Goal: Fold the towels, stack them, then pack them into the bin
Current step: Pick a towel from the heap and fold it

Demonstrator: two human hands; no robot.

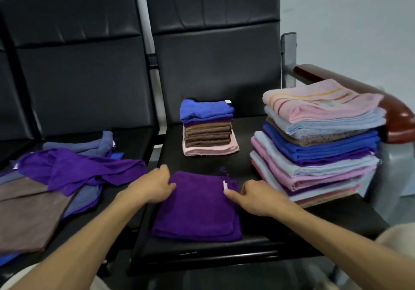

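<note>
A folded purple towel [197,206] lies flat on the front of the middle black seat. My left hand [151,186] grips its upper left edge with curled fingers. My right hand [251,196] pinches its upper right corner, next to a small white tag. Behind it stands a small stack of folded towels [208,130], blue on top, brown in the middle, pink at the bottom. A taller stack of larger folded towels [318,141], pink striped on top, sits at the right of the same seat.
Unfolded purple, blue-grey and brown towels [60,182] lie in a loose heap on the left seat. A dark red armrest [395,114] runs along the right side behind the tall stack. The black seat backs [213,54] rise behind. No bin is in view.
</note>
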